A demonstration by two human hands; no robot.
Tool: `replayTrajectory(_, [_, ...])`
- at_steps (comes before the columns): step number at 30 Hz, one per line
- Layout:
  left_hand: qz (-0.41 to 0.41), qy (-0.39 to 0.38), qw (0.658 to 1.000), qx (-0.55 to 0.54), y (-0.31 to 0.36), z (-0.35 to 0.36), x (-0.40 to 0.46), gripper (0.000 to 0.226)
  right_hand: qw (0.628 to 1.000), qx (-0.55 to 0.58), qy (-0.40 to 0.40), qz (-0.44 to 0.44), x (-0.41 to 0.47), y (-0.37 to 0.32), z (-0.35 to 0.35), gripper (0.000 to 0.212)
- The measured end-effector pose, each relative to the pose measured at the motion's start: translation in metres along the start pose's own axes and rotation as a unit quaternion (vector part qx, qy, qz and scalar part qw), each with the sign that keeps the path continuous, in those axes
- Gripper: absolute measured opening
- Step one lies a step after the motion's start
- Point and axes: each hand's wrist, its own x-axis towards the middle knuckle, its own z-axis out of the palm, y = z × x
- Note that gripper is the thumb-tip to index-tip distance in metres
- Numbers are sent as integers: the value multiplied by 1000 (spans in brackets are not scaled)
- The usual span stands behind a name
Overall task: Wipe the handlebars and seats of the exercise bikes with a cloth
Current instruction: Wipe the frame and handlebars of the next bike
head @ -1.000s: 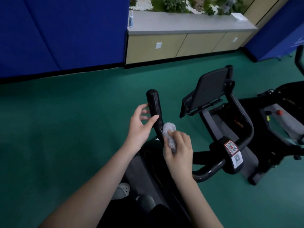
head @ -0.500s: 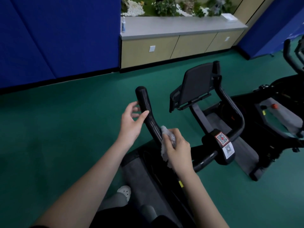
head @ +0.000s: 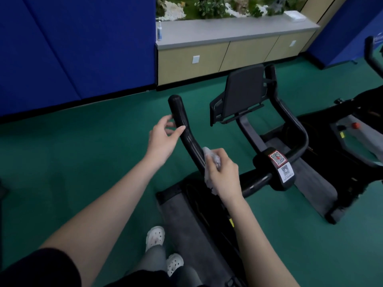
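On the black handlebar the left hand rested, fingers spread around it, while the right hand pinched a cloth (crumpled, whitish) against it.

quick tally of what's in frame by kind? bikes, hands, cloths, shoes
Exercise bikes: 2, the near bike and another at the right edge
Hands: 2, left hand, right hand
Cloths: 1, cloth
Shoes: 2, and
Total: 7

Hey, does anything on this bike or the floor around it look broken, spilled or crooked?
Nothing stands out. The left hand steadies the handlebar while the right hand rubs the cloth on it; the floor shows no spill.
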Motion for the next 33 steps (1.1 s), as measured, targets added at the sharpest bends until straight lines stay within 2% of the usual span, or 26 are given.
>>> replayTrajectory(2, [17, -4, 999, 33, -2, -2, -8, 50, 993, -75, 47, -75, -14, 6, 4, 7])
replayTrajectory(4, [62, 2, 996, 64, -10, -5, -21, 44, 984, -128, 71, -100, -26, 11, 8, 14])
replayTrajectory(7, [209, 10, 965, 159, -20, -9, -38, 33, 971, -168, 128, -110, -39, 8, 17, 26])
replayTrajectory(11, [408, -53, 862, 296, -5, -5, -13, 28, 963, -179, 186, -78, -34, -4, 35, 25])
replayTrajectory(13, [464, -101, 799, 369, 4, -3, 11, 33, 960, -186, 199, -61, -24, -12, 41, 22])
replayTrajectory(16, [504, -145, 709, 471, 5, -5, 38, 43, 964, -182, 193, -28, -14, -17, 45, 24])
replayTrajectory(18, [527, -147, 684, 482, 1, -6, 43, 41, 961, -180, 208, -26, -19, -16, 47, 24])
replayTrajectory(20, [545, -134, 678, 474, -3, -6, 45, 37, 949, -162, 268, -30, -32, -19, 52, 23])
replayTrajectory(23, [555, -131, 676, 466, -5, -6, 47, 38, 929, -63, 363, -16, -58, -34, 77, 22])
replayTrajectory(24, [557, -135, 676, 463, -4, -7, 47, 39, 926, -11, 378, 16, -66, -41, 89, 21])
replayTrajectory(26, [563, -145, 670, 460, -5, -9, 49, 41, 907, 116, 378, 145, -75, -57, 111, 19])
replayTrajectory(27, [568, -151, 667, 458, -6, -10, 50, 41, 887, 179, 360, 229, -75, -57, 124, 21])
replayTrajectory(29, [578, -159, 660, 453, -7, -13, 52, 40, 818, 307, 313, 372, -65, -53, 141, 32])
replayTrajectory(31, [587, -168, 655, 445, -7, -15, 55, 38, 745, 430, 297, 414, -47, -47, 150, 44])
replayTrajectory(33, [597, -176, 648, 439, -5, -17, 59, 39, 689, 538, 296, 385, -27, -54, 151, 33])
